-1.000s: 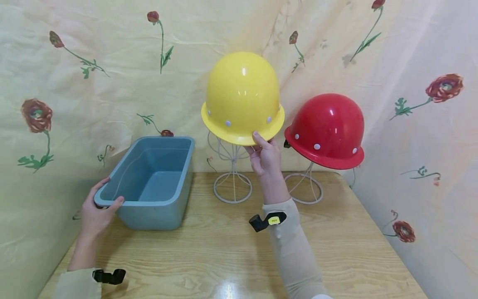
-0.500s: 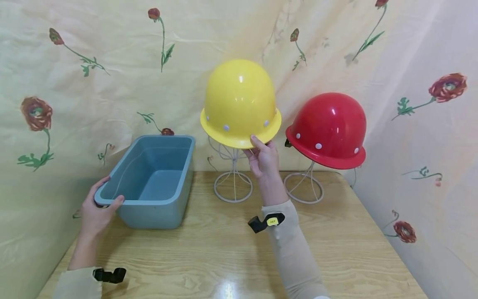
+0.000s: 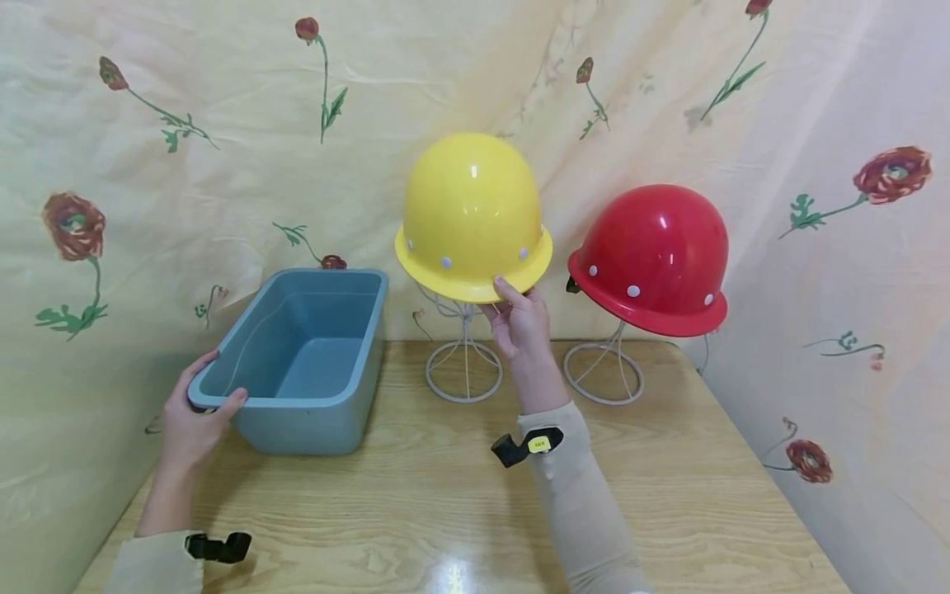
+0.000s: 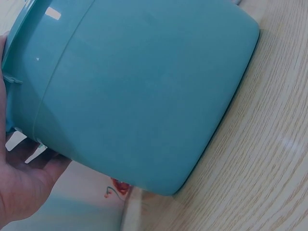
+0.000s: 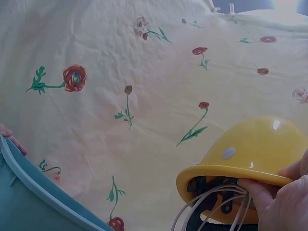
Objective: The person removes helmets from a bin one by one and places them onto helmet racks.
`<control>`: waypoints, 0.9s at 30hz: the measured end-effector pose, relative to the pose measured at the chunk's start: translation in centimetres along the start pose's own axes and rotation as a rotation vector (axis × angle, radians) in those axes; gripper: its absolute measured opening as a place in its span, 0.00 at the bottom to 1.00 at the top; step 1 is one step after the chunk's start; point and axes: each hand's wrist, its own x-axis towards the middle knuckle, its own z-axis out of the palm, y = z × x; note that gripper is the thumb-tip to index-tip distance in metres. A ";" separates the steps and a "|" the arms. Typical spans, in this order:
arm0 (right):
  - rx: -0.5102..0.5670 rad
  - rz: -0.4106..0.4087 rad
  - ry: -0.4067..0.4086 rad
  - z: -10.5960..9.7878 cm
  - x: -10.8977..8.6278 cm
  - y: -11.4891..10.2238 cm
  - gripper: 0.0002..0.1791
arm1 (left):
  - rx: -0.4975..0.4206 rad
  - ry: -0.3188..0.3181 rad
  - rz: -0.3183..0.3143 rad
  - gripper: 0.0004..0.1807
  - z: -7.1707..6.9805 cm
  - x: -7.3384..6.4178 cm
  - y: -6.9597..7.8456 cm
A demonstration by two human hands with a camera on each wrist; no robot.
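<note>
A yellow hard hat (image 3: 472,214) sits over the top of a white wire stand (image 3: 464,371), and my right hand (image 3: 523,326) pinches its front brim, thumb above and fingers below. In the right wrist view, wires of the stand pass up inside the hat (image 5: 260,149) among its dark inner straps. My left hand (image 3: 191,421) grips the near-left corner of a blue-grey plastic tub (image 3: 304,429), thumb over the rim. The left wrist view shows the tub's outer wall (image 4: 139,91) with my fingers under the rim. Nothing lies inside the tub.
A red hard hat (image 3: 656,256) hangs tilted on a second wire stand (image 3: 604,375) to the right of the yellow one. All stand on a wooden table (image 3: 416,511). Flowered cloth (image 3: 223,107) rises close behind and at both sides.
My right hand has lowered the yellow hard hat and shifted it slightly left, down over its stand. The left hand and tub have stayed in place.
</note>
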 end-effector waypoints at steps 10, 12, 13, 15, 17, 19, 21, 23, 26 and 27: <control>0.023 0.039 0.013 -0.7 0.4 0.7 0.16 | 0.003 0.002 -0.010 0.43 0.0 -0.2 0.2; 0.026 0.039 0.011 -0.8 0.4 0.8 0.16 | 0.003 -0.003 -0.020 0.43 0.0 -0.2 0.3; 0.028 0.038 0.008 -0.9 0.4 0.8 0.16 | 0.001 -0.003 -0.023 0.43 0.1 -0.2 0.3; 0.030 0.038 0.006 -1.0 0.5 1.0 0.17 | -0.005 0.001 -0.027 0.43 0.1 -0.2 0.3; 0.032 0.043 0.004 -1.0 0.5 1.1 0.18 | -0.008 0.004 -0.026 0.43 0.0 -0.2 0.3; 0.039 0.056 0.006 -1.2 0.6 1.2 0.18 | -0.006 0.007 -0.022 0.43 0.0 -0.3 0.3; 0.043 0.068 0.009 -1.3 0.7 1.4 0.18 | -0.004 0.007 -0.019 0.43 0.0 -0.2 0.3; 0.043 0.075 0.012 -1.4 0.7 1.5 0.18 | -0.001 0.005 -0.014 0.43 0.0 -0.2 0.3; 0.046 0.074 0.010 -1.5 0.6 1.6 0.19 | -0.002 0.002 -0.006 0.43 0.0 -0.2 0.2; 0.045 0.074 0.007 -1.5 0.6 1.6 0.19 | -0.004 0.003 -0.004 0.43 0.0 -0.2 0.2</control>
